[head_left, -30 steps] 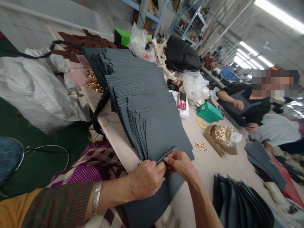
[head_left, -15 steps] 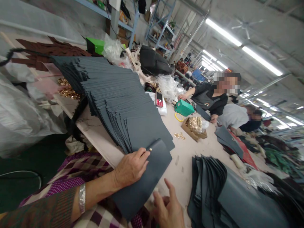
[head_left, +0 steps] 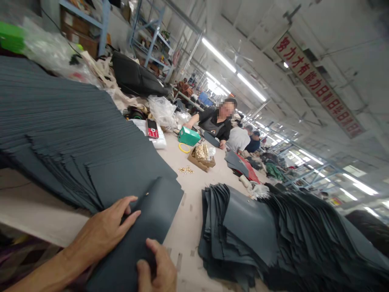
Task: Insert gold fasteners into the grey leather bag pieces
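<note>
A dark blue-grey leather panel (head_left: 161, 207) with a small metal stud (head_left: 147, 194) near its upper left edge lies slanted in front of me. My left hand (head_left: 106, 227) rests on its left edge, thumb and forefinger apart and stretched toward the stud. Over the panel's lower right part is my right hand (head_left: 159, 269), its thumb and forefinger spread; its other fingers are mostly hidden. Left of the panel, a fanned stack of similar panels (head_left: 91, 134) spreads across the table, partly beneath it.
Folded panels (head_left: 252, 215) are piled at the right. Beyond are loose gold studs (head_left: 186, 170), a cardboard box (head_left: 202, 162) of gold pieces, a yellow ring (head_left: 184, 148), a green device (head_left: 189, 136) and a red phone (head_left: 152, 129). Across the table (head_left: 173, 160) sits a person (head_left: 215, 121).
The view has swung right, bringing more of the right pile and a hanging banner into sight. My left hand's thumb and forefinger have spread; my right hand has come over the panel.
</note>
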{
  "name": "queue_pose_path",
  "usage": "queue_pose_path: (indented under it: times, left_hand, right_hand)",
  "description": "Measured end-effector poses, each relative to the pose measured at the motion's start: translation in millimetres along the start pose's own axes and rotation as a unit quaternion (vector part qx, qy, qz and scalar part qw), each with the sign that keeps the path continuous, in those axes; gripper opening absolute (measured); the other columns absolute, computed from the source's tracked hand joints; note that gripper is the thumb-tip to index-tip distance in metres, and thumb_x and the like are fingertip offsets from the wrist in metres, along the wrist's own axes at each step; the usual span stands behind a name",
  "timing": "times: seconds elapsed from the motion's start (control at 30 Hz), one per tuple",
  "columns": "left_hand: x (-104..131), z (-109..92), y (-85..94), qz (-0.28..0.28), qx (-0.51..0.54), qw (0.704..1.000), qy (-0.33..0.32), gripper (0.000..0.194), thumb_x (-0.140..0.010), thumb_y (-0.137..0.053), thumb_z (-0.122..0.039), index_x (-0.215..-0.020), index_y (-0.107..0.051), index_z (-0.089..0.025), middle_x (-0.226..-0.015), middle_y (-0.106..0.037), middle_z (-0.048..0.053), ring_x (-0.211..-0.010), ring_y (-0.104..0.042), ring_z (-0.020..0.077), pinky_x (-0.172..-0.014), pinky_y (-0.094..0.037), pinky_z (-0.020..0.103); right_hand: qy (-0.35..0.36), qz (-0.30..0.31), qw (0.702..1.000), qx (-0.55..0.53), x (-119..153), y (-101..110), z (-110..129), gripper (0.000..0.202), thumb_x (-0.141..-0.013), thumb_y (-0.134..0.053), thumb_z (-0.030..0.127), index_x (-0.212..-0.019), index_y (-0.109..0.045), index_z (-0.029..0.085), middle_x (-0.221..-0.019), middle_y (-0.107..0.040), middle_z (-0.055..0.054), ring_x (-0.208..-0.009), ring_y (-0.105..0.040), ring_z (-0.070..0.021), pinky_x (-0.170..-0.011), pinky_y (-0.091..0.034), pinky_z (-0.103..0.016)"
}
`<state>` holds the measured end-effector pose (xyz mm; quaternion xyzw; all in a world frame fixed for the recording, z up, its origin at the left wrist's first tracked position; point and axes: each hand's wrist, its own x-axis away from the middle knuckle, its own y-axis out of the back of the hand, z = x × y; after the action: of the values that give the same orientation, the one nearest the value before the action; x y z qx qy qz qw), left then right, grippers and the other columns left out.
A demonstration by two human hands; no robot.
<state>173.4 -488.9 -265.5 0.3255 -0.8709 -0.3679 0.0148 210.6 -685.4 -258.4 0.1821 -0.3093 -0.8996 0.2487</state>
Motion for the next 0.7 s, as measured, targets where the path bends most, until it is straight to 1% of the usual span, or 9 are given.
queue_pose_path:
  times: [0.07,0.17,0.23,0.3,0.43,0.47,0.53,0.6,0.7]
  left_hand:
    - [0,-1,0.4,0.016,0.037,0.999,-0.005,0.039,-0.092,-0.039,-0.049,-0.114,-0.051,-0.02,-0.081,-0.063,0.001,-0.076,-0.063,0.0192,-0.074,-0.047,0.029]
    - [3,-8,2.0,0.044,0.06,0.997,-0.014,0.036,-0.092,-0.039,-0.046,-0.112,-0.054,-0.02,-0.075,-0.062,-0.002,-0.071,-0.063,0.0172,-0.07,-0.046,0.026]
    - [6,-14,3.6,0.051,0.06,0.997,-0.014,0.033,-0.092,-0.04,-0.043,-0.111,-0.055,-0.021,-0.074,-0.063,-0.003,-0.069,-0.062,0.0158,-0.068,-0.045,0.025]
    - [8,-18,5.2,0.051,0.057,0.997,-0.01,0.031,-0.092,-0.041,-0.04,-0.111,-0.055,-0.021,-0.074,-0.063,-0.003,-0.07,-0.062,0.0152,-0.069,-0.045,0.025]
    - [10,-18,5.2,0.056,0.063,0.996,-0.01,0.029,-0.092,-0.041,-0.038,-0.111,-0.056,-0.022,-0.076,-0.063,-0.003,-0.071,-0.062,0.0147,-0.07,-0.044,0.024]
    - [10,-15,3.9,0.059,0.065,0.996,-0.012,0.029,-0.092,-0.041,-0.039,-0.11,-0.056,-0.022,-0.075,-0.063,-0.003,-0.07,-0.062,0.0146,-0.068,-0.045,0.024]
    - [10,-9,0.0,0.061,0.068,0.996,-0.016,0.031,-0.09,-0.042,-0.041,-0.11,-0.057,-0.022,-0.073,-0.063,-0.003,-0.067,-0.062,0.0147,-0.065,-0.045,0.023]
    - [10,-1,-4.8,0.056,0.07,0.996,-0.019,0.035,-0.089,-0.043,-0.045,-0.11,-0.057,-0.021,-0.071,-0.063,-0.003,-0.065,-0.062,0.0151,-0.063,-0.045,0.023]
    - [9,6,-9.4,0.034,0.076,0.996,-0.026,0.037,-0.088,-0.044,-0.047,-0.11,-0.058,-0.022,-0.077,-0.066,-0.001,-0.072,-0.065,0.016,-0.068,-0.046,0.022]
  right_hand:
    - [0.05,-0.022,0.998,0.014,-23,27,9,0.027,-0.087,-0.046,0.027,-0.104,-0.066,0.032,-0.102,-0.07,-0.004,-0.097,-0.065,-0.0253,-0.085,-0.054,-0.04]
    - [0.137,-0.03,0.988,0.07,-59,73,16,0.035,-0.091,-0.036,0.021,-0.104,-0.068,0.026,-0.11,-0.068,-0.007,-0.104,-0.063,-0.0219,-0.09,-0.051,-0.035]
    - [0.155,-0.024,0.981,0.114,-78,94,15,0.036,-0.091,-0.035,0.018,-0.099,-0.07,0.024,-0.106,-0.069,-0.007,-0.099,-0.065,-0.0207,-0.088,-0.05,-0.032]
    - [0.136,-0.014,0.98,0.142,-88,100,9,0.033,-0.091,-0.038,0.02,-0.101,-0.069,0.023,-0.098,-0.071,-0.007,-0.091,-0.067,-0.0202,-0.082,-0.05,-0.029]
    - [0.067,0.017,0.983,0.17,-87,84,1,0.038,-0.085,-0.059,0.033,-0.118,-0.062,0.017,-0.068,-0.068,-0.002,-0.061,-0.064,-0.0189,-0.056,-0.045,-0.024]
    - [0.056,0.031,0.981,0.183,-86,79,1,0.034,-0.082,-0.062,0.035,-0.11,-0.066,0.017,-0.06,-0.064,0.0,-0.055,-0.06,-0.0177,-0.051,-0.041,-0.023]
    - [0.064,0.045,0.975,0.21,-86,74,4,0.019,-0.082,-0.064,0.036,-0.08,-0.07,0.019,-0.053,-0.058,0.001,-0.05,-0.054,-0.0154,-0.048,-0.034,-0.023]
    - [0.095,0.029,0.972,0.213,-93,79,10,0.032,-0.087,-0.056,0.035,-0.059,-0.061,0.02,-0.053,-0.056,0.001,-0.051,-0.052,-0.0136,-0.05,-0.031,-0.023]
    - [0.117,-0.055,0.979,0.154,-114,111,17,0.035,-0.091,-0.046,0.039,-0.065,-0.059,0.019,-0.057,-0.055,0.002,-0.053,-0.049,-0.0122,-0.053,-0.033,-0.022]
